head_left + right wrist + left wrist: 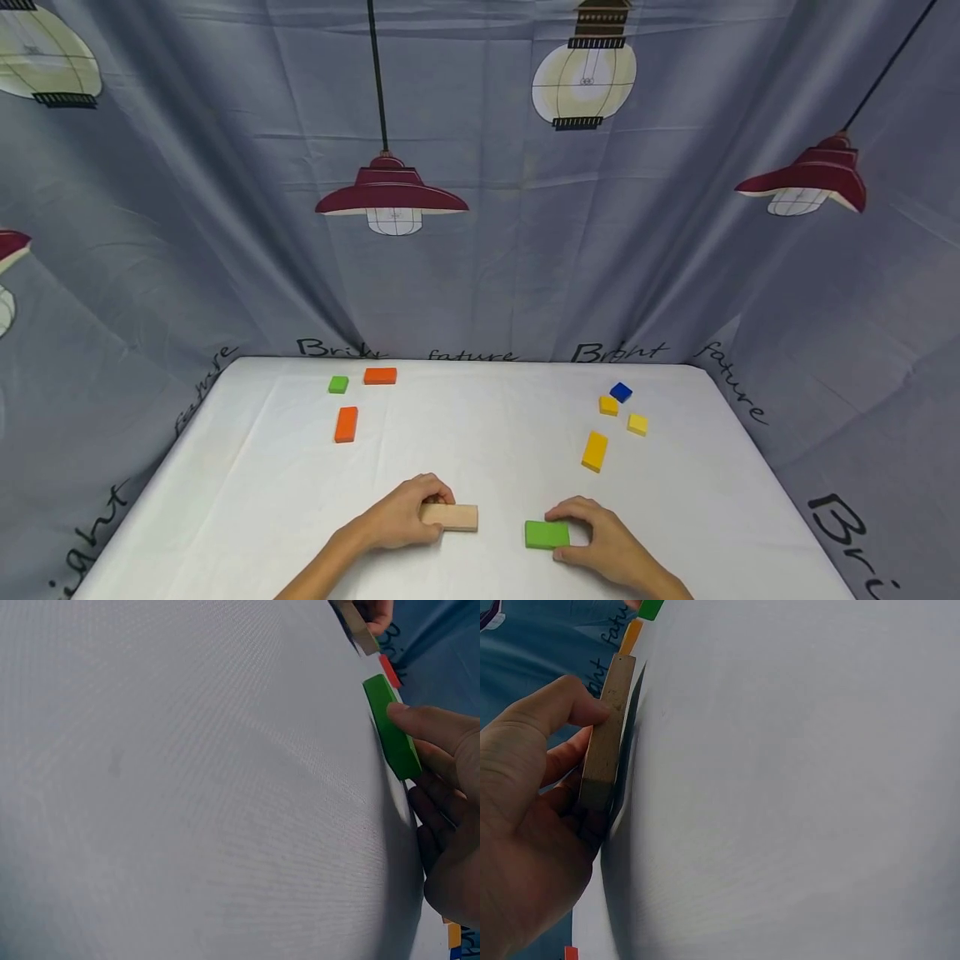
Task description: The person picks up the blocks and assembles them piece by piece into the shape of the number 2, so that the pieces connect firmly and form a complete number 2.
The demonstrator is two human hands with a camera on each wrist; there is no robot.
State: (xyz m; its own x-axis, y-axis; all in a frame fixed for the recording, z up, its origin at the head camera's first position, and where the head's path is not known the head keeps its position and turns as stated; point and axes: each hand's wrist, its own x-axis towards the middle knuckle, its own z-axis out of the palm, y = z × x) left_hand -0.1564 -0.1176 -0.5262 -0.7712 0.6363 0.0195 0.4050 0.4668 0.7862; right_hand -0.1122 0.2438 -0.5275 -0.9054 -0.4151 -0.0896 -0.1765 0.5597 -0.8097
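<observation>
My left hand (408,514) pinches a plain wooden block (457,517) between thumb and fingers, near the front middle of the table. In the left wrist view the wooden block (609,739) looks slightly raised, with a shadow beside it on the cloth. To the right, my right hand (600,542) grips a green rectangular block (546,534) by its long sides. The right wrist view shows the thumb on one side of the green block (393,727) and fingers on the other. A short gap separates the two held blocks.
On the white table (480,433), a small green block (338,384) and two orange blocks (380,376) lie at the back left. At the back right are a blue block (621,392), two small yellow blocks (637,424) and a longer yellow block (595,451). A grey curtain (480,275) hangs behind.
</observation>
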